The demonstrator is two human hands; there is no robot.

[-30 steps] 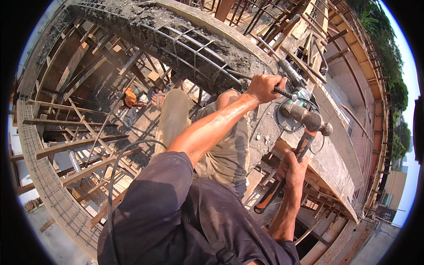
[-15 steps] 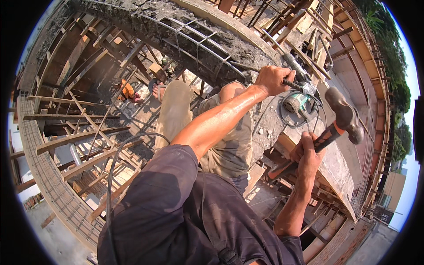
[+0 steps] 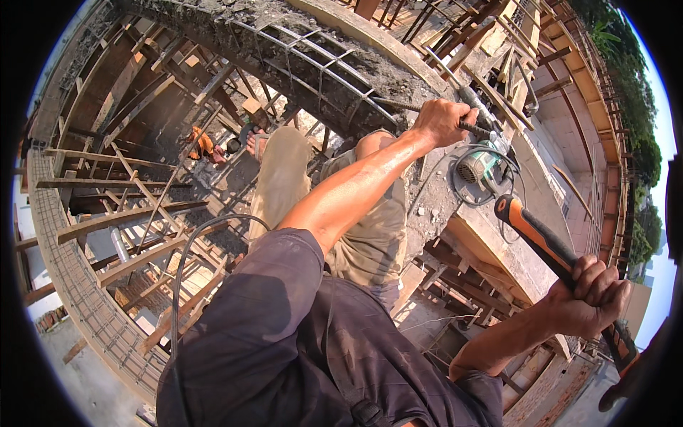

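My left hand is clenched around a dark steel chisel, its point set against the grey concrete beam just past my fingers; my right hand is clenched on the orange-and-black handle of a hammer, drawn well back from the chisel and raised beside my shoulder. The hammer's head is cut off at the lower right rim, so I cannot tell its shape; the butt of the handle points toward an angle grinder that lies on the concrete ledge between my two hands, with its cable looping down past my left sleeve.

As I judge it, the chipping is partly done: the beam's upper face near my left fingers is rough and broken, and bars of rebar lie bare along it; concrete remains about the bars. Chips lie on the ledge. Below my left arm the timber scaffolding is a tangle, and something orange down there is too small to make out.
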